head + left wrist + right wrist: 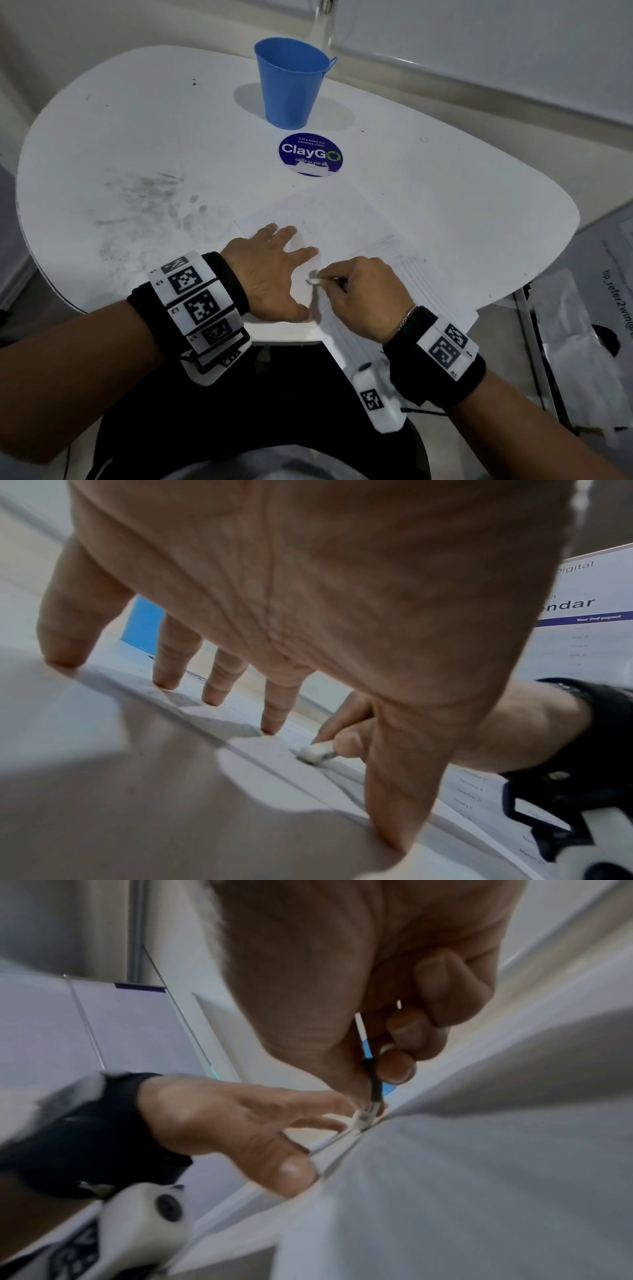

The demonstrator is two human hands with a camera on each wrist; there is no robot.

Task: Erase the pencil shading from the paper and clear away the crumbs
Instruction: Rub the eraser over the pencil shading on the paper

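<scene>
Paper (342, 219) could crease at lower centre if the right hand (366, 294), pinching the eraser (314, 281), scrubs harder than the flat, spread left hand (270, 270) pins it.

My right hand (368, 294) covers most of the eraser (314, 281) — only its white tip shows. The pencil shading (313, 274) is too faint to judge, crumbs too small, and the right wrist view is blurred.
</scene>
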